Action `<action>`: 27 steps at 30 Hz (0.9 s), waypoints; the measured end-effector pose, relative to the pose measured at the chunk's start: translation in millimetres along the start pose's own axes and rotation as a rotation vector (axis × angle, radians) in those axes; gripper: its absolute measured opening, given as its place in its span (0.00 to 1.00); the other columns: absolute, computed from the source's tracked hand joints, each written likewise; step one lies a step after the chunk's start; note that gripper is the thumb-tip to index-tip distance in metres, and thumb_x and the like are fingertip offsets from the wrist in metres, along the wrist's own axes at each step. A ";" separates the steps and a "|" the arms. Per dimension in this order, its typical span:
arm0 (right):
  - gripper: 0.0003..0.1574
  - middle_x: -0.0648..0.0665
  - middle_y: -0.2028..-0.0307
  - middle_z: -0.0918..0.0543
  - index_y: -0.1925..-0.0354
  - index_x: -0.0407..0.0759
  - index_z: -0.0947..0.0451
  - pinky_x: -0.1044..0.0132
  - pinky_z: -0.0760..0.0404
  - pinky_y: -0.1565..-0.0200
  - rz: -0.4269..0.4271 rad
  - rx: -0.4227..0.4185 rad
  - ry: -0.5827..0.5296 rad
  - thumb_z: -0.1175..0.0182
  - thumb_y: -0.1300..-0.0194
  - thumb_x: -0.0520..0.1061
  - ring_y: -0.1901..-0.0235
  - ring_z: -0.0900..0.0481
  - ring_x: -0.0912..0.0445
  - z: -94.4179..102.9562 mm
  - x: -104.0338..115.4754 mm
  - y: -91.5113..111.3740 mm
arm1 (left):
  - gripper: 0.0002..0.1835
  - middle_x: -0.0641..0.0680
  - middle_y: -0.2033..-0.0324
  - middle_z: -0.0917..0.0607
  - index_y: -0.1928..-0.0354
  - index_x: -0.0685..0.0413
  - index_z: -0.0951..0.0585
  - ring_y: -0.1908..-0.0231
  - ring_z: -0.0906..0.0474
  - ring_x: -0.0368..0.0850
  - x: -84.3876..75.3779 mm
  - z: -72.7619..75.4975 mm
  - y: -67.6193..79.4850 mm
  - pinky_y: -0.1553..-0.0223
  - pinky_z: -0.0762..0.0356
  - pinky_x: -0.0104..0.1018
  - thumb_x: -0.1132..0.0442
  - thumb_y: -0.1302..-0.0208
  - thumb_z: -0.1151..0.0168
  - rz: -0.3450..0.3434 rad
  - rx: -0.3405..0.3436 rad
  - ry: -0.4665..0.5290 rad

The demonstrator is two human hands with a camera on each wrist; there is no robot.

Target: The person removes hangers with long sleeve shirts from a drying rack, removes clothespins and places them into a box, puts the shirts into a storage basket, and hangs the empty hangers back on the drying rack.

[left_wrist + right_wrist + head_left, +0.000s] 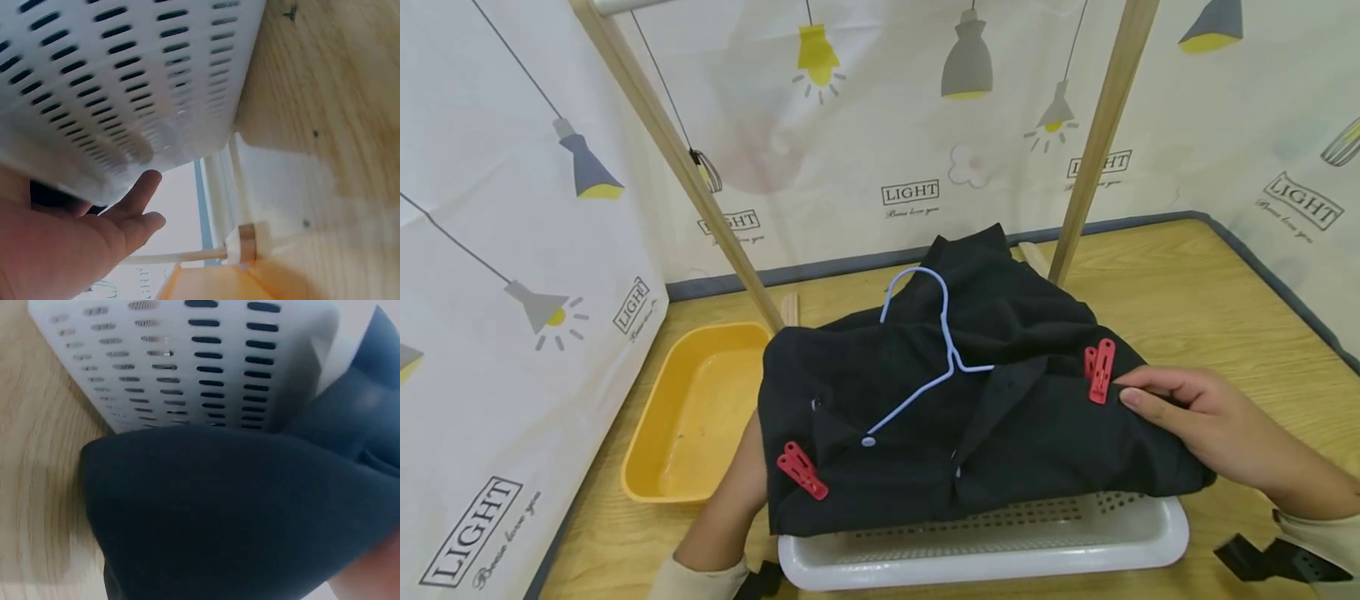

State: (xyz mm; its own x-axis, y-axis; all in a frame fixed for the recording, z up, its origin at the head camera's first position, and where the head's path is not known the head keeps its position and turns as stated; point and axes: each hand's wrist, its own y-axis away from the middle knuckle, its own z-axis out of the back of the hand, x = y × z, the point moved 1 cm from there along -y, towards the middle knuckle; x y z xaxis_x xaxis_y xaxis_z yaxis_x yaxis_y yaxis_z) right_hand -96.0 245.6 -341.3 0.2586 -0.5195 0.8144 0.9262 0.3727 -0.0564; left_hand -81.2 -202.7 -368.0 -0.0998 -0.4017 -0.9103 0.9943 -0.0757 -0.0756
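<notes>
A black buttoned garment [887, 467] lies draped over a white slotted basket [985, 562]. The light-blue hanger [951, 350] shows its hook above the cloth, and its arms run in under the fabric. One red clothes peg [802, 472] is at the garment's left side, another red clothes peg [1101, 372] at its right. Thumb and forefinger of my right hand [1210, 425] pinch the cloth beside the right peg. My left hand [81, 244] is behind the garment's left edge, beside the basket wall in the left wrist view; its grip on the dark cloth is partly hidden.
A yellow tub [700, 417] stands on the wooden table to the left. Behind the garment rise two wooden posts [1097, 142] of a rack, with a light bar at the top left. A lamp-patterned cloth [850, 150] walls the back and sides.
</notes>
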 end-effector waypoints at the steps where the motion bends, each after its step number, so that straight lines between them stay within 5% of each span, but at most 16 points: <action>1: 0.12 0.52 0.64 0.18 0.54 0.44 0.22 0.71 0.22 0.67 -0.002 -0.017 0.012 0.50 0.32 0.43 0.66 0.21 0.60 -0.2 0.2 -1.2 | 0.26 0.46 0.39 0.32 0.35 0.37 0.40 0.41 0.37 0.43 -1.8 1.3 -0.4 0.39 0.39 0.49 0.52 0.34 0.49 0.013 -0.005 0.015; 6: 0.11 0.57 0.64 0.19 0.55 0.49 0.22 0.74 0.24 0.67 -0.007 -0.116 0.110 0.47 0.34 0.46 0.67 0.23 0.65 -2.2 0.6 -8.5 | 0.24 0.40 0.38 0.34 0.36 0.32 0.39 0.39 0.36 0.41 -15.1 7.5 0.6 0.39 0.35 0.46 0.47 0.34 0.50 0.130 -0.104 0.053; 8: 0.11 0.60 0.62 0.19 0.56 0.51 0.21 0.77 0.26 0.66 0.002 -0.145 0.141 0.46 0.34 0.47 0.65 0.24 0.68 -2.4 0.2 -11.9 | 0.24 0.40 0.37 0.35 0.36 0.33 0.40 0.38 0.36 0.40 -21.5 8.3 2.9 0.38 0.37 0.46 0.50 0.32 0.52 0.129 -0.175 0.030; 14: 0.10 0.65 0.61 0.20 0.57 0.51 0.19 0.83 0.30 0.62 0.033 -0.221 0.153 0.43 0.37 0.44 0.62 0.25 0.72 -0.7 -0.6 -20.3 | 0.22 0.42 0.36 0.34 0.36 0.40 0.36 0.35 0.42 0.37 -34.6 2.0 6.3 0.33 0.46 0.46 0.58 0.31 0.54 -0.107 -0.311 -0.117; 20: 0.09 0.67 0.62 0.20 0.60 0.49 0.18 0.86 0.32 0.60 0.091 -0.302 0.136 0.39 0.41 0.41 0.62 0.25 0.74 -5.2 -0.9 -27.8 | 0.14 0.44 0.53 0.20 0.51 0.44 0.22 0.50 0.26 0.37 -25.0 -4.9 1.8 0.44 0.32 0.29 0.63 0.30 0.55 -0.305 -0.276 -0.202; 27: 0.17 0.67 0.62 0.20 0.62 0.47 0.19 0.85 0.30 0.58 0.343 -0.349 0.169 0.38 0.48 0.29 0.63 0.23 0.73 -7.7 2.1 -34.4 | 0.11 0.43 0.71 0.19 0.67 0.46 0.19 0.68 0.25 0.35 -21.5 -8.7 -5.4 0.62 0.26 0.27 0.62 0.32 0.51 -0.394 -0.274 -0.298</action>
State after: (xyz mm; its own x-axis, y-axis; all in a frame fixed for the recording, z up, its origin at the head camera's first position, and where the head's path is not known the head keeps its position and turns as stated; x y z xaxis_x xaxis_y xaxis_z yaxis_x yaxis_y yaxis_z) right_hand -125.2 225.8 -342.1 0.5774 -0.5402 0.6122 0.8093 0.2797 -0.5165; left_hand -84.1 -185.7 -351.5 -0.4327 -0.6345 -0.6405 0.8494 -0.0487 -0.5255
